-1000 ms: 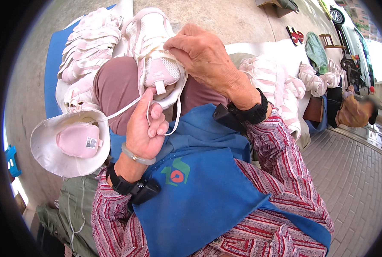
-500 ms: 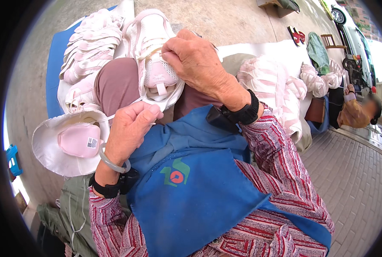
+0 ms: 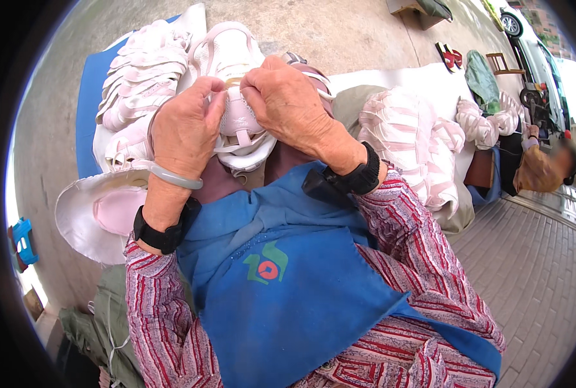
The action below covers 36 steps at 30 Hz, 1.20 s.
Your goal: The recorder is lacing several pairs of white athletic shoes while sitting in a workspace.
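Note:
A pale pink and white sneaker [image 3: 241,118] rests on my lap, its tongue and heel opening toward me. My left hand [image 3: 186,132] is closed in a pinch at the left side of the lacing, thumb and forefinger together. Opposite it, my right hand [image 3: 290,107] pinches at the right side of the lacing. Between the fingertips a short stretch of cream shoelace [image 3: 234,82] shows; the fingers hide the rest. Just left of my left wrist lies a white, rounded, bowl-like piece with a rough edge [image 3: 74,216] and a pink pad [image 3: 117,210] inside.
Overlapping pink-white sneakers [image 3: 139,77] lie on a blue sheet [image 3: 89,90] at the left. Bundled shoe pieces [image 3: 401,132] sit at my right, with smaller bundles [image 3: 475,126] beyond. A person [image 3: 539,168] sits at far right near a parked vehicle [image 3: 546,71]. Red-black sandals [image 3: 448,57] stand behind.
My left hand has moved up and forward from below the shoe's heel to the lacing, opposite the right hand. My right hand has shifted slightly and stays at the lacing.

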Tool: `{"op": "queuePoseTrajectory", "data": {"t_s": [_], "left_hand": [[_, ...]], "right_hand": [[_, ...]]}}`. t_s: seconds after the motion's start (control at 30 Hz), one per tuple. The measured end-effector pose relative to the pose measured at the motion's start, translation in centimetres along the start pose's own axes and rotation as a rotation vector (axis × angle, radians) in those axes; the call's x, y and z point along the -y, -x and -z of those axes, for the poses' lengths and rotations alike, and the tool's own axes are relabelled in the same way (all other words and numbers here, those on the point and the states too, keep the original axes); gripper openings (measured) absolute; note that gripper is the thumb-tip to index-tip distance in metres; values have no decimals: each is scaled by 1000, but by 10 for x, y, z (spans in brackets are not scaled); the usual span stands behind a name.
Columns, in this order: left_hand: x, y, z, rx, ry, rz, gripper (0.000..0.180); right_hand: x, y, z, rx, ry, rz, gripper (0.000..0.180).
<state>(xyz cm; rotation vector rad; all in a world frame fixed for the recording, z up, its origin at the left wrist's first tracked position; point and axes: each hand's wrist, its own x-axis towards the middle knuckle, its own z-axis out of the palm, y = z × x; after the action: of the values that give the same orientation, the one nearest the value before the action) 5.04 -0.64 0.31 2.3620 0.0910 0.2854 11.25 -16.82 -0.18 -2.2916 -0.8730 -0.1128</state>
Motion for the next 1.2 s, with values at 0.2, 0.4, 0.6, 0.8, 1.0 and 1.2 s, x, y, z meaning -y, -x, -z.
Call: {"op": "queuePoseTrajectory", "data": {"t_s": [0.2, 0.4, 0.6, 0.8, 1.0, 1.2], "left_hand": [[-4, -5, -1, 3, -189, -160, 11], [-6, -12, 6, 99, -378, -176, 11], [3, -17, 6, 191, -225, -150, 12], [1, -13, 0, 149, -179, -93, 11], [-4, -16, 1, 153, -167, -62, 14], [-13, -22, 5, 231, -503, -178, 14]], "right_hand": [[3, -4, 3, 75, 47, -28, 15], [-9, -4, -7, 22, -167, -130, 20], [-13, -6, -4, 85, -256, -159, 24], [-8, -1, -3, 74, -115, -87, 19], [1, 7, 0, -10, 139, 15, 15], [-11, -2, -6, -23, -16, -36, 19]]}}
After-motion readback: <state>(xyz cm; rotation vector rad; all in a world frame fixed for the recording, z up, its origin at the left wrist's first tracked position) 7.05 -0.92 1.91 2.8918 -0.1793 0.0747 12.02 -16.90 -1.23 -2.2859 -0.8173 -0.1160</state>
